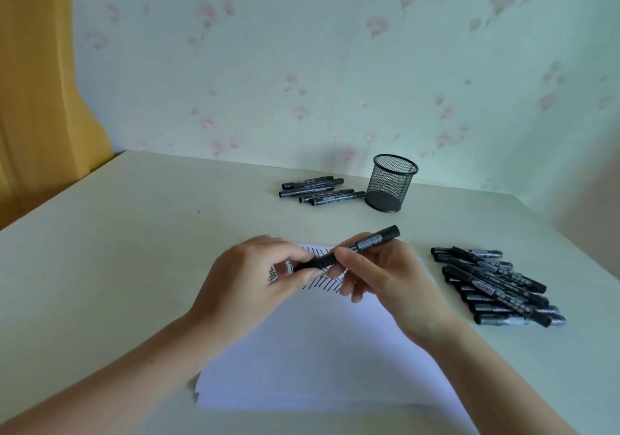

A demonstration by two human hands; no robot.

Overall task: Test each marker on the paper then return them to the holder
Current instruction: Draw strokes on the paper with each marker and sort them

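The black marker (352, 249) bears a grey label and slants up rightward. The left hand (255, 280) pinches its near-left end while the right hand (385, 277) grips its barrel, above the paper (318, 350).

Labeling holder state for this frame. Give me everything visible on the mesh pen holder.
The mesh pen holder is a black round cup of wire mesh, seemingly metal, with a solid rim and a solid dark base. It stands upright at the far side of the table, near the wall, and looks empty through the mesh. A small group of markers lies just to its left; whether the nearest touches it is unclear. Neither hand touches it.
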